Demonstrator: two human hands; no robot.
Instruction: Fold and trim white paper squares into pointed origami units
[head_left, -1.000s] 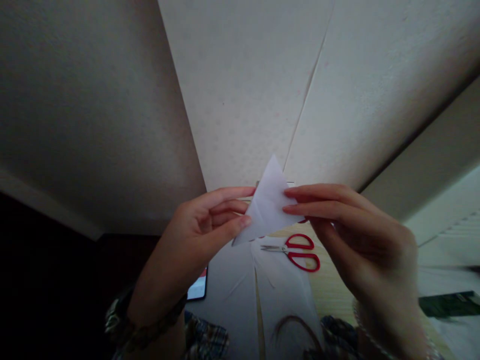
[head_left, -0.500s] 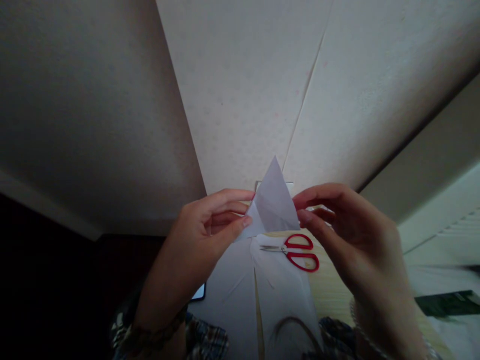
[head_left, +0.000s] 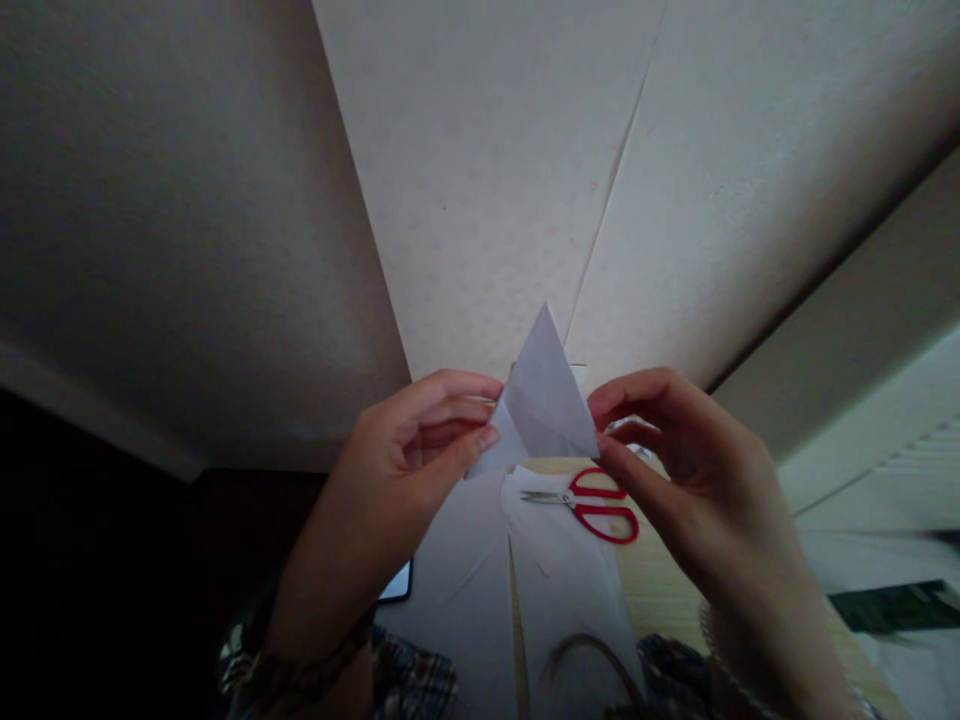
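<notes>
Holding folded white paper (head_left: 546,385) above the surface (head_left: 651,575), toward its far edge: left hand (head_left: 412,450) pinches the left side, right hand (head_left: 694,455) the lower right corner. Match edges first, crease from the tip down.

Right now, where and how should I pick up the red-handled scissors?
Probably by the red handle loops, coming from the right with your right hand, once it lets go of the folded paper. The scissors lie flat, loops toward that hand, pointed blades facing left.
</notes>
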